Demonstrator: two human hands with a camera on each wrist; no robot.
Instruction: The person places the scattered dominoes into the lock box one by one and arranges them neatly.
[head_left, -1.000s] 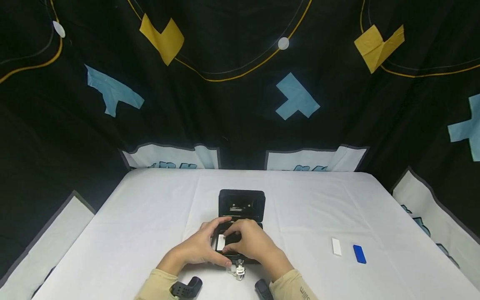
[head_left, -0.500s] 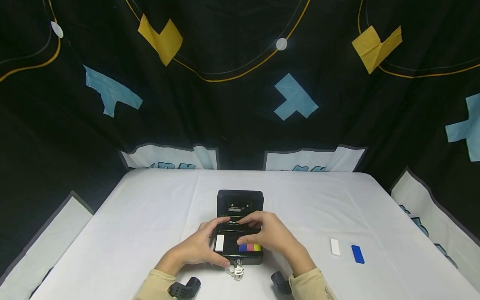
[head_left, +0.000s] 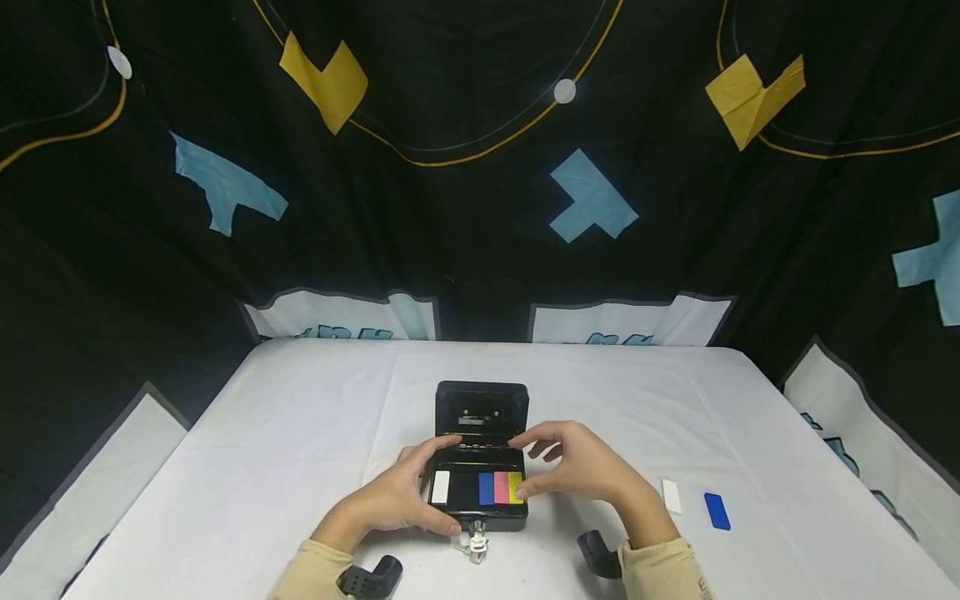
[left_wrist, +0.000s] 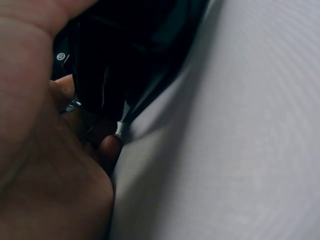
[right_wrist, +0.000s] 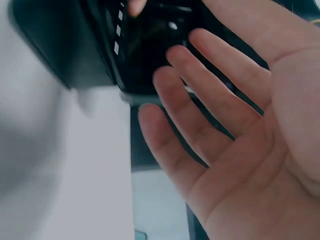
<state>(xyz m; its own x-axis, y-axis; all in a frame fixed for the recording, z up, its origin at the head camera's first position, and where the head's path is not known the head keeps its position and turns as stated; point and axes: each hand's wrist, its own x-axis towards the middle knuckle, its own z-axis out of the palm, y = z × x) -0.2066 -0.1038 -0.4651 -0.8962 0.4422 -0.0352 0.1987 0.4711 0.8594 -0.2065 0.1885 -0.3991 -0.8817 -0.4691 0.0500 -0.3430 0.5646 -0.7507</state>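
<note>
A small black cash box (head_left: 465,492) lies on the white table with its lid (head_left: 482,407) raised. Inside, a white tile (head_left: 440,487) is at the left, with a blue tile (head_left: 486,490), a pink tile (head_left: 501,487) and a yellow tile (head_left: 514,481) side by side at the right. My left hand (head_left: 393,498) holds the box's left end, thumb at the front edge and index finger near the hinge. My right hand (head_left: 581,462) is over the right end, its relaxed fingers apart and holding nothing; the thumb tip overlaps the yellow tile.
Keys (head_left: 477,546) hang from the lock at the box's front. To the right of my right hand, a white tile (head_left: 671,497) and a blue tile (head_left: 717,511) lie loose on the table (head_left: 300,425). A black curtain (head_left: 450,225) rises behind the table.
My right hand has left the white tile at the left of the box and moved right, uncovering the blue, pink and yellow tiles. The left hand stays at the box's left end.
</note>
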